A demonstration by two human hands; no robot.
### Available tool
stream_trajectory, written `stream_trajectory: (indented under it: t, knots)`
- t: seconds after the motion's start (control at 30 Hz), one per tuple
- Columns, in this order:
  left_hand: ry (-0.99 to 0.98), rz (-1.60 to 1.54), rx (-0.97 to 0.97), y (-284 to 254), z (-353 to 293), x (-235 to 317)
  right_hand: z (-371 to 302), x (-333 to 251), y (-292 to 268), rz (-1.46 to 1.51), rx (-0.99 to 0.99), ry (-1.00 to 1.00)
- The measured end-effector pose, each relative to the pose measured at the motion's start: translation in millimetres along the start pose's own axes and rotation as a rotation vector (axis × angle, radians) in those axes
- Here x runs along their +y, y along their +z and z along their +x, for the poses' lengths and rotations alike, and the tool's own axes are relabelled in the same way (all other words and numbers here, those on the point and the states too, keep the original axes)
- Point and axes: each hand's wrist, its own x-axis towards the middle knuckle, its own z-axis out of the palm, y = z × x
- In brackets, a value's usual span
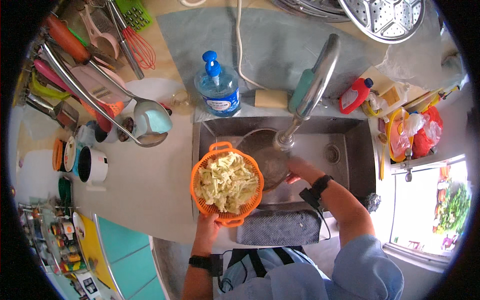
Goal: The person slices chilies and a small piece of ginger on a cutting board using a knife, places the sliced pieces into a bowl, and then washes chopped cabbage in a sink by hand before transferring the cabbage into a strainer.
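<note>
Orange colander [261, 182] is sitting over the near left corner of the metal sink [357, 157], overlapping its edge; whether it is resting there or being held clear is not showing. Chopped pale vegetable pieces [227, 182] are filling it in a heap. The left hand [209, 225] is grasping the colander's near edge, just left of its lower handle. The right hand [300, 170] is lying within the sink, at the right side of a round bowl [267, 165]; whether its fingers are gripping the bowl I cannot tell. The curved faucet [298, 117] is hanging above that bowl. A blue pump bottle [218, 92] is standing behind the sink, and a grey mat [280, 227] is lying along its front edge.
</note>
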Motion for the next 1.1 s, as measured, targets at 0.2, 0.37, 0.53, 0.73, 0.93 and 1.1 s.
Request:
stream_trajectory:
  t: [0.2, 0.37, 0.53, 0.73, 0.93, 1.1]
  knots:
    - [0.037, -0.054, 0.07, 2, -2, -2, -8, -41, -33, -0.86, -0.001, -0.064]
    - [0.034, -0.066, 0.003, -4, 1, -5, -86, -52, -91, -0.991, 0.419, 0.31]
    - [0.028, 0.015, -0.003, -2, 1, -3, -124, -74, -90, -1.484, 0.593, 0.245]
    - [0.028, -0.024, -0.023, -2, 5, -3, -148, -75, -92, -0.942, 0.6, 0.407]
    - [0.007, -0.022, -0.033, -8, 7, -3, -159, -71, -81, -0.942, 0.787, 0.475]
    - [-0.006, -0.064, 0.013, -3, 3, -1, -142, -36, -82, -0.815, 0.761, 0.393]
